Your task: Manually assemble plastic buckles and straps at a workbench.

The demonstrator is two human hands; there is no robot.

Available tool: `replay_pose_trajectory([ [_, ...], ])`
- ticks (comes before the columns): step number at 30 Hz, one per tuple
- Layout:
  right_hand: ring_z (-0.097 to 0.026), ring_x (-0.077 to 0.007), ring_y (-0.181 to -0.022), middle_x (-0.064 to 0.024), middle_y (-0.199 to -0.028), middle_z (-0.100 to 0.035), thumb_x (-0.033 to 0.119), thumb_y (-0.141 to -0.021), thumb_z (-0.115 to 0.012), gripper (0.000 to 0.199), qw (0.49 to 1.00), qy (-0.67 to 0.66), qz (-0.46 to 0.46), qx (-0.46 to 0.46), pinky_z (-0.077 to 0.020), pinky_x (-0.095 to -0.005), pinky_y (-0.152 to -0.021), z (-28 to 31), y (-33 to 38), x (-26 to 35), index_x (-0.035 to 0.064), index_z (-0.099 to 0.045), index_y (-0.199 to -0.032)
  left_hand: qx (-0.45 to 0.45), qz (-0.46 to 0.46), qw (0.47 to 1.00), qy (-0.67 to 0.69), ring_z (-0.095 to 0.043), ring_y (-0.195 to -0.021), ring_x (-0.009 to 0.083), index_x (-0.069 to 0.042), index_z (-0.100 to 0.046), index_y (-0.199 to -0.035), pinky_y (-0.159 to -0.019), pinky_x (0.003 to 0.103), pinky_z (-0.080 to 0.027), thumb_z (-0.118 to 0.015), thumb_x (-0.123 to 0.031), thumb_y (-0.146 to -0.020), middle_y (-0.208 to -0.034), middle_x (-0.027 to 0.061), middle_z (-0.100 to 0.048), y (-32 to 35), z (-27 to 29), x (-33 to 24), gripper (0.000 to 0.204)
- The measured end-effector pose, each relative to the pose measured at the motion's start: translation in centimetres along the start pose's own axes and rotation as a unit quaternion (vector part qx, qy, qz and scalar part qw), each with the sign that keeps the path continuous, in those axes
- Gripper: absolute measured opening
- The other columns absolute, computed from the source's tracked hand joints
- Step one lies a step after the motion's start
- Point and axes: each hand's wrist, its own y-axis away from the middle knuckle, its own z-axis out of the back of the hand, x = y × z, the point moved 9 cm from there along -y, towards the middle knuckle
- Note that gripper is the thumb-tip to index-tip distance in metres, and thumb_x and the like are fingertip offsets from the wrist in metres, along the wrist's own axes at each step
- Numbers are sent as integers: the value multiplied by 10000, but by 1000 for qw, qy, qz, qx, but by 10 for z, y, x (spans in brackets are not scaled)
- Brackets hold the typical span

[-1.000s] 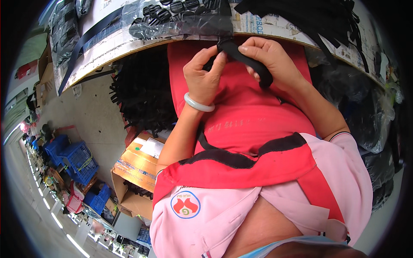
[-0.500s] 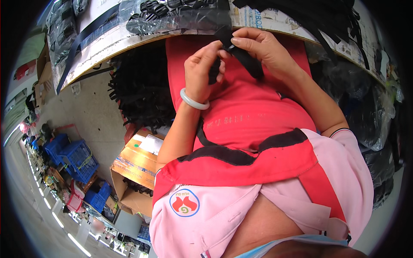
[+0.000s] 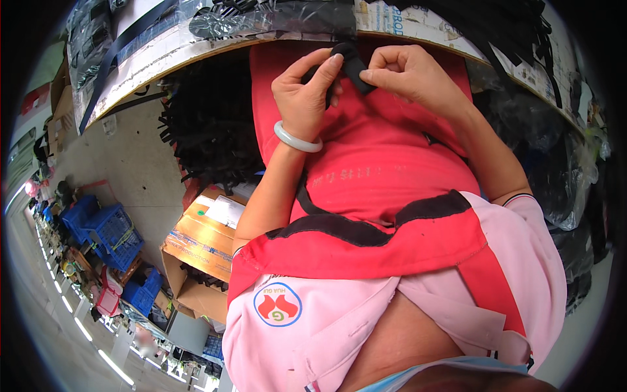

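Just below the table's edge, a black webbing strap (image 3: 353, 70) is bent over at its top between my two hands. My left hand (image 3: 305, 91), with a pale bangle (image 3: 297, 138) on the wrist, pinches it between thumb and fingers. More dark material shows behind those fingers, and its shape is partly hidden. The thumb and curled forefinger of my right hand (image 3: 410, 75) close at the strap's right side, near its lower end. Whether a small fitting sits on the strap I cannot tell. Behind it hangs my red apron (image 3: 385, 157).
The worktable (image 3: 245, 40) curves across the top, bearing plastic-wrapped black parts (image 3: 222, 23) and a heap of black straps (image 3: 483, 19). Below it at left lies a black pile (image 3: 212, 124). An open cardboard box (image 3: 202, 228) stands by my left arm, with blue crates (image 3: 114, 235) farther left.
My hands have drawn a little apart. The strap's end, which hung down to the right, is now higher and shorter, and the strap bends over at my left fingertips.
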Motion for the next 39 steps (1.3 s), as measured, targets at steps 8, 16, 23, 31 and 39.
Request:
replay_pose_trajectory([
  [8,-478,-25,-506,45,-639,-544,285,-919,-637,210,977,-207,-43,16,-387,-159,-467,-3,-24,-28,82,-619,-867,43,-30,996,-76,-487,-550,39,23,-686,-998,-468,183,-340,-636,3,-876,-761,-9,-575,5,-1,-5,134],
  [16,-530,-37,-616,25,-701,-571,215,-931,-619,169,977,-5,144,-156,-446,-193,-543,42,-26,11,48,-631,-911,84,57,990,-95,-478,-525,61,45,-666,-890,-442,182,-326,-588,-22,-845,-737,30,-571,44,54,-51,112],
  [23,-567,-239,-1017,-39,-1047,-643,158,-787,-702,230,630,576,282,-438,-440,-356,-900,131,18,57,112,-687,-1012,-312,-45,947,67,-600,-814,159,-27,-491,-1296,-529,204,-444,-470,-187,-1006,-1189,146,-594,83,252,-67,332],
  [31,-619,-174,-914,-36,-972,-677,134,-874,-660,186,649,549,356,-389,-474,-303,-829,124,44,90,92,-691,-1052,-45,74,996,-28,-541,-626,78,-3,-547,-1213,-444,183,-383,-583,-138,-950,-980,97,-655,31,95,-2,298],
  [39,-583,-160,-635,-114,-742,-633,126,-882,-653,240,943,205,254,-65,-469,-279,-614,-12,22,73,-5,-632,-1082,69,93,993,-13,-531,-492,47,-15,-653,-885,-426,186,-384,-723,-90,-839,-680,11,-624,21,14,9,112],
])
